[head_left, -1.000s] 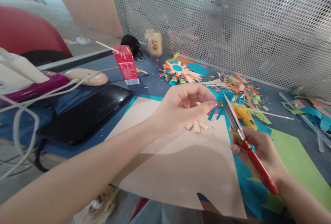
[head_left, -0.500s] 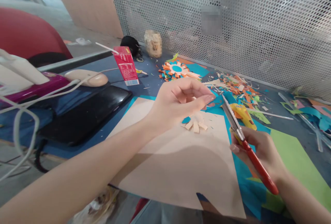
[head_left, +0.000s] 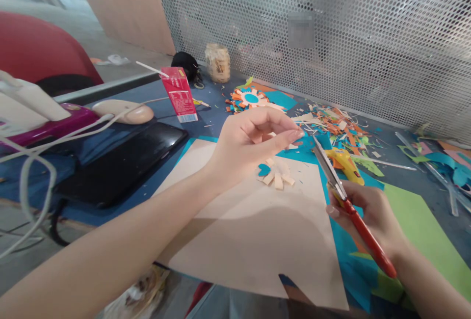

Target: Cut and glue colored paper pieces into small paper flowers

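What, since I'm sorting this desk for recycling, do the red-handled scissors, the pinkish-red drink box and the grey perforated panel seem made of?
Red-handled scissors: shiny grey blades look like steel; the smooth, glossy handle suggests plastic.
Pinkish-red drink box: flat printed faces and straight edges suggest cardboard, perhaps coated.
Grey perforated panel: bright reflections around regular holes suggest sheet metal, possibly painted.

We have a blue table (head_left: 136,88). Along its back edge we see a jar (head_left: 217,63) and paper scraps (head_left: 344,121). A black phone (head_left: 125,164) and big paper sheets (head_left: 257,240) lie by its front edge.
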Demonstrator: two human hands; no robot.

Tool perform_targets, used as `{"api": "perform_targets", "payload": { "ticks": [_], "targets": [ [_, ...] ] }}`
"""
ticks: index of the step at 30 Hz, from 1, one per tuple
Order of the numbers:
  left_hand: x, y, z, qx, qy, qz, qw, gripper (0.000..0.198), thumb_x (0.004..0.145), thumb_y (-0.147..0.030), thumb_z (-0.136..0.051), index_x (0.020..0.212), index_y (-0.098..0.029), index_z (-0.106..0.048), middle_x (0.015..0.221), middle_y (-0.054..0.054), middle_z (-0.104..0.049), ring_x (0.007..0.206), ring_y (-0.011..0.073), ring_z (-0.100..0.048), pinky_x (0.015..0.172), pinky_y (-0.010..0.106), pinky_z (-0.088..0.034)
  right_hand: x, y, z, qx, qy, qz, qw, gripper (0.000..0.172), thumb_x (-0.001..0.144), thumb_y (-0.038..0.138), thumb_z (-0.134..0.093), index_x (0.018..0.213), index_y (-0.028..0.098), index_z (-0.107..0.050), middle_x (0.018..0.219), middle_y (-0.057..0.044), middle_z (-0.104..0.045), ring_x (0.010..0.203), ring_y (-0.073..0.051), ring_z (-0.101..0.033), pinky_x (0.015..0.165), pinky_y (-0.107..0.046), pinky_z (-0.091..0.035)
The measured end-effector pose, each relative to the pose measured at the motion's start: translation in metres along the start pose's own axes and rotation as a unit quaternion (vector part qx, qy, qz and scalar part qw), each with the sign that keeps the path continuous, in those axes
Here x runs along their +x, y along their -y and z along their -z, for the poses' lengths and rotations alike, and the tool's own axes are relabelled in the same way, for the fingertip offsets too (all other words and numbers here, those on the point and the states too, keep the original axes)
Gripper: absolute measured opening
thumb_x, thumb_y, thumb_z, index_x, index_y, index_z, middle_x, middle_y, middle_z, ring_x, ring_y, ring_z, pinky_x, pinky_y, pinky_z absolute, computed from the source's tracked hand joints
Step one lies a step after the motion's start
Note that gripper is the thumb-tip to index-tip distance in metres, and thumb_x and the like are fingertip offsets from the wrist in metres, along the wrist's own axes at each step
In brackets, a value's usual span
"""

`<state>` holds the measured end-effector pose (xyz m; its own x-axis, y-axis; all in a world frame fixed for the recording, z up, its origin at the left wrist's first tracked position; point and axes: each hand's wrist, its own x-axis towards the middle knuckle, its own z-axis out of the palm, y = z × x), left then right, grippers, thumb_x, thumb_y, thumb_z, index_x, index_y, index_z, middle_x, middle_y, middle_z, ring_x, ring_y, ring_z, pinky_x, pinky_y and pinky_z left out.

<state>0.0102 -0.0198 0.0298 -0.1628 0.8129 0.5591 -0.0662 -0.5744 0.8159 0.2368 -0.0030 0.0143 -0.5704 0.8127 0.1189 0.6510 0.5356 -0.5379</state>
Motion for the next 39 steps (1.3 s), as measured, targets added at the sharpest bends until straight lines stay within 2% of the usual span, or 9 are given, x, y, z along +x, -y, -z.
{"api": "perform_targets", "payload": {
  "ticks": [3,9,20,24,28,35,39],
  "targets": [
    [-0.0003,0.0010,0.0004,0.012,0.001,-0.006,1.000,0.008,0.070,-0.021,-0.069,0.072,-0.016,-0.063,0.074,0.000,-0.065,0.066,0.0100,-0.062,0.057,0.021,-0.052,-0.0004,-0.0006,0.0004,-0.004,0.026,-0.019,0.999,0.035,0.075,0.046,-0.051,0.057,0.021,-0.035,0.055,0.004,-0.035,0.051,-0.011,-0.031,0.046,-0.024,-0.027],
    [-0.0007,0.0001,0.0004,0.039,-0.005,-0.020,0.999,0.010,0.071,-0.024,-0.069,0.072,-0.016,-0.063,0.076,0.002,-0.065,0.069,0.0115,-0.062,0.057,0.022,-0.052,-0.0001,-0.0009,0.0002,0.000,0.032,-0.024,0.999,0.035,0.076,0.046,-0.051,0.057,0.021,-0.035,0.055,0.004,-0.032,0.052,-0.011,-0.029,0.046,-0.024,-0.026],
    [-0.0002,-0.0016,0.0011,0.084,-0.016,-0.047,0.995,0.002,0.075,-0.017,-0.064,0.074,-0.017,-0.062,0.077,0.001,-0.066,0.071,0.0119,-0.062,0.053,0.021,-0.047,-0.0002,0.0009,0.0006,-0.009,0.033,-0.021,0.999,0.039,0.075,0.050,-0.050,0.055,0.021,-0.034,0.052,0.005,-0.031,0.049,-0.010,-0.028,0.045,-0.024,-0.023],
    [-0.0007,0.0000,0.0020,0.108,-0.015,-0.077,0.991,0.001,0.076,-0.019,-0.063,0.076,-0.018,-0.062,0.079,0.001,-0.065,0.072,0.0119,-0.061,0.057,0.022,-0.047,0.0000,0.0018,0.0009,-0.022,0.042,-0.023,0.999,0.042,0.076,0.052,-0.049,0.055,0.021,-0.032,0.053,0.005,-0.027,0.050,-0.010,-0.024,0.045,-0.024,-0.022],
    [-0.0011,0.0015,0.0024,0.132,-0.014,-0.092,0.987,0.003,0.077,-0.016,-0.061,0.077,-0.019,-0.062,0.081,0.001,-0.064,0.075,0.0129,-0.060,0.062,0.024,-0.048,0.0014,0.0028,0.0011,-0.026,0.047,-0.011,0.998,0.038,0.076,0.047,-0.050,0.055,0.021,-0.031,0.052,0.005,-0.027,0.050,-0.010,-0.024,0.045,-0.024,-0.022],
    [-0.0011,0.0009,0.0021,0.093,0.026,-0.074,0.993,0.007,0.079,-0.020,-0.057,0.084,-0.019,-0.062,0.088,0.002,-0.065,0.081,0.0133,-0.061,0.063,0.023,-0.049,0.0013,0.0018,-0.0002,-0.026,0.042,0.000,0.999,0.039,0.075,0.048,-0.052,0.055,0.021,-0.033,0.051,0.005,-0.029,0.048,-0.010,-0.027,0.045,-0.023,-0.023],
    [-0.0013,0.0021,0.0031,0.068,0.037,-0.082,0.994,0.015,0.076,-0.013,-0.061,0.089,-0.020,-0.062,0.091,0.002,-0.065,0.082,0.0121,-0.060,0.066,0.023,-0.049,-0.0001,-0.0007,-0.0007,-0.014,0.029,0.000,0.999,0.036,0.077,0.045,-0.051,0.056,0.020,-0.036,0.052,0.005,-0.033,0.049,-0.009,-0.029,0.045,-0.023,-0.025]
  ]
}}
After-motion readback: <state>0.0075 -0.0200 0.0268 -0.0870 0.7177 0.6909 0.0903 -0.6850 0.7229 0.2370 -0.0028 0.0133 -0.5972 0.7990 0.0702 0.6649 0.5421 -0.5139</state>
